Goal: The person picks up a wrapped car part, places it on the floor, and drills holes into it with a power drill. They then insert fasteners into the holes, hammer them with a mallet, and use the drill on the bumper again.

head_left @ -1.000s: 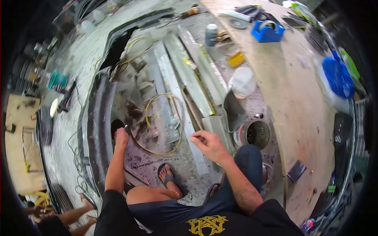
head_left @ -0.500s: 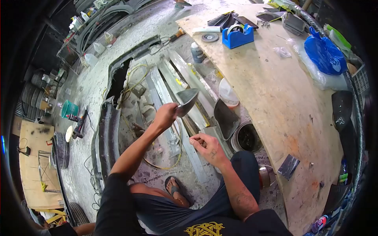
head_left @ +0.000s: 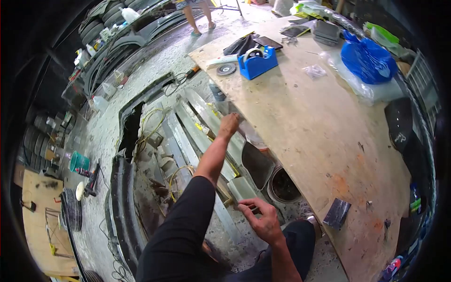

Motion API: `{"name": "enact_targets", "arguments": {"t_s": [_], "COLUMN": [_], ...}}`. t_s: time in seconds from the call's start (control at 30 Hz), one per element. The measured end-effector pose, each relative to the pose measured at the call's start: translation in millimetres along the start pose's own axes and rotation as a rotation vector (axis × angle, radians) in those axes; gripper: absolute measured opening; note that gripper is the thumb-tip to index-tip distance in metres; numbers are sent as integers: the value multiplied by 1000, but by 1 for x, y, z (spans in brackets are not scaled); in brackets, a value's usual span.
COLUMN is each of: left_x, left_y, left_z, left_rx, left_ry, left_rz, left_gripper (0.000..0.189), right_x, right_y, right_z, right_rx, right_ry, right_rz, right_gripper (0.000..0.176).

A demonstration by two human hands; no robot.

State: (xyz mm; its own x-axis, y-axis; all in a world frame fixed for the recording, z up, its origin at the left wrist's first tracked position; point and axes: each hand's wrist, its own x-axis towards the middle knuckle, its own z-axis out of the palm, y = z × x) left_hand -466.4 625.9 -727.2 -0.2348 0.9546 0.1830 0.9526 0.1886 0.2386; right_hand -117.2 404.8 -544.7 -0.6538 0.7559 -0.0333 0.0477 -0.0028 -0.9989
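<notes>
My left hand (head_left: 229, 125) is stretched out to the near edge of the plywood table (head_left: 324, 136). Its fingers are closed around a grey curved metal piece (head_left: 233, 110), which the hand mostly hides. My right hand (head_left: 266, 221) hovers low over my knee. Its fingers are curled and pinched together, and I cannot make out anything in them. Between the two hands a dark curved panel (head_left: 257, 164) leans beside a black bucket (head_left: 284, 185) under the table edge.
On the table are a blue tape dispenser (head_left: 256, 63), a grinding disc (head_left: 226, 69), a blue plastic bag (head_left: 366, 58) and a dark sanding square (head_left: 337, 212). Long metal strips (head_left: 199, 134), yellow cable (head_left: 176, 176) and a black bumper (head_left: 123, 202) cover the floor. Another person's legs (head_left: 197, 16) stand far off.
My left hand rose from the floor with the grey piece and reached out to the table edge. My right hand dropped lower toward my knee. My view tilted up toward the table.
</notes>
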Motion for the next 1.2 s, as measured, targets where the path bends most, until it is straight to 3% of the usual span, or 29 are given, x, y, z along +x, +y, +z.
{"name": "enact_targets", "arguments": {"t_s": [0.07, 0.1, 0.17, 0.23, 0.33, 0.4, 0.47, 0.5, 0.57, 0.63, 0.7, 0.77, 0.8, 0.93, 1.03, 1.07, 1.17, 1.2], "left_x": [-3, -2, -27, -49, -133, -204, -287, -330, -420, -503, -568, -647, -657, -706, -720, -725, -673, -667], "left_y": [-8, -10, -4, -18, -51, -76, -98, -105, -130, -132, -116, -127, -107, -98, -114, -129, -137, -154], "left_z": [27, 32, 9, -10, -92, -150, -218, -250, -297, -347, -396, -407, -420, -427, -413, -402, -396, -388], "left_rx": [-57, -104, -90, -223, -336, -329, -560, -588, -418, -505, -321, -186, -225, -195, -202, -168, -170, -125], "left_ry": [66, -54, 180, 196, -80, -246, -284, -194, 41, 233, 313, 314, 392, 349, 185, 188, 164, 149], "left_rz": [-25, -98, -42, -122, -4, -75, -300, -389, -485, -862, -1130, -1232, -1313, -1325, -1324, -1217, -1217, -1139], "left_gripper": [21, 23, 13, 15, 26, 25, 25, 26, 28, 25, 25, 33, 32, 27, 26, 24, 20, 19], "right_x": [3, 5, 11, 19, 29, 35, 37, 35, 24, 4, -21, -43, -49, -55, -41, -36, -28, -25], "right_y": [3, 8, 15, 12, 6, 3, 3, 6, 26, 31, 22, 11, 8, 6, 10, 9, 7, 7], "right_z": [1, 2, 16, 34, 73, 104, 141, 160, 195, 231, 254, 268, 271, 276, 273, 271, 269, 267], "right_rx": [-37, -75, -95, -76, -12, 32, 35, 36, 59, 72, 80, 83, 82, 58, -25, -27, -45, -85], "right_ry": [-43, -15, -12, -102, -181, -353, -493, -576, -728, -842, -956, -1104, -1128, -1267, -1167, -1147, -1063, -1058], "right_rz": [29, 51, 121, 170, 154, 188, 173, 167, 125, 114, 111, 82, 84, 34, -43, -43, -47, -22], "right_gripper": [19, 18, 18, 18, 20, 21, 22, 22, 22, 22, 23, 25, 25, 25, 25, 25, 25, 25]}}
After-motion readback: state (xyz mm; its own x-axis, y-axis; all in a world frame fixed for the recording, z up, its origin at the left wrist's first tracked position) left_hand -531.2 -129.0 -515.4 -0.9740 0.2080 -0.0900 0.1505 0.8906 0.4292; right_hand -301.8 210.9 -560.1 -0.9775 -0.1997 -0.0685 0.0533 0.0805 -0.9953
